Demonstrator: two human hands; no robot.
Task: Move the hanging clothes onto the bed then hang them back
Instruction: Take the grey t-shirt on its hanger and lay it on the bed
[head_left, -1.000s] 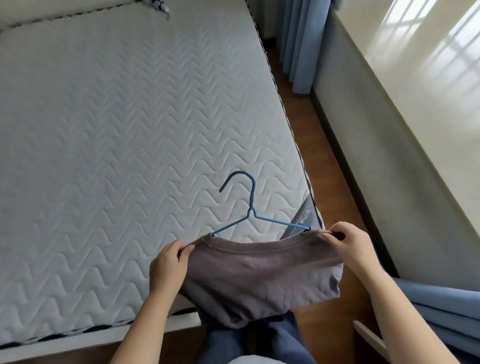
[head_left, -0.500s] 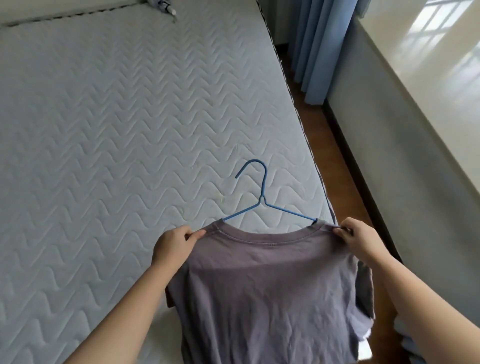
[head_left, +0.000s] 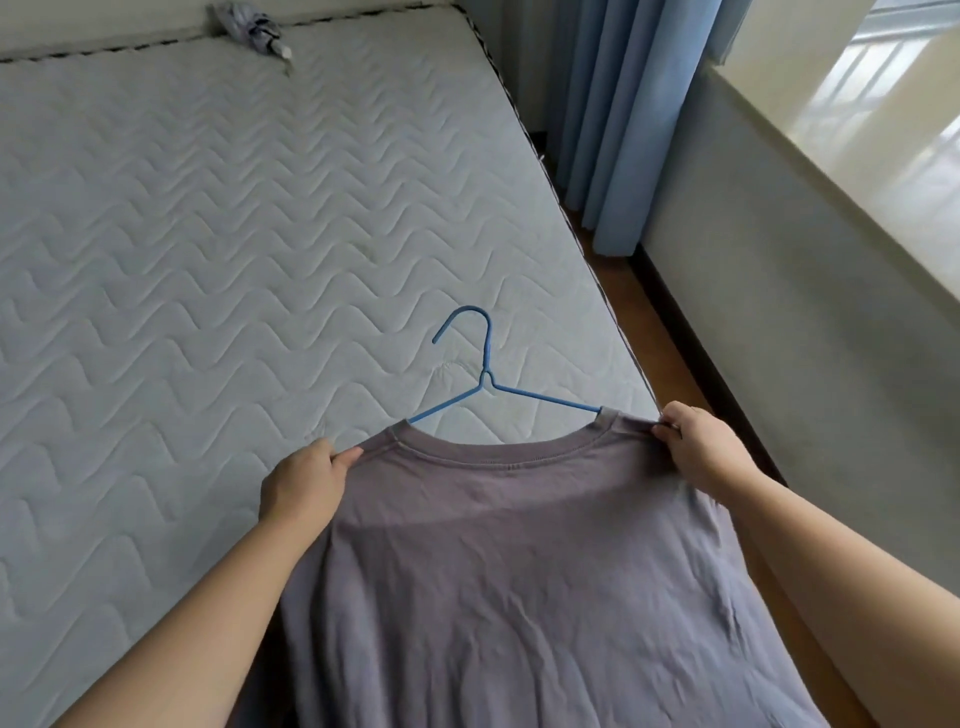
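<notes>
A: Head view. Report the surface and the room, taking the bed (head_left: 208, 234) as reference.

B: The bed is a bare mattress with wavy quilting, pale grey-white. It fills the left and centre of the view. Along its right edge runs a strip of brown floor (head_left: 660, 322). Beyond the floor stands a grey wall (head_left: 810, 332) topped by a glossy sill (head_left: 852, 119). A blue curtain (head_left: 618, 119) hangs at the bed's far right corner.

A: Other items?

B: One small grey bundle (head_left: 249, 26) lies at the bed's far edge. What it is cannot be told.

A: Location of the shirt?

B: The shirt (head_left: 519, 571), grey-purple, is held over the bed's near right corner. It is on a blue hanger (head_left: 485, 384); the hook and both upper arms project from the collar, over the mattress. The shirt body hides the bed's near edge.

A: Hand state?

B: Left hand (head_left: 304, 486): pinched closed on the shirt's left shoulder. Right hand (head_left: 698, 449): pinched closed on the right shoulder, over the bed's right edge. The hands are well apart, the collar stretched between them.
</notes>
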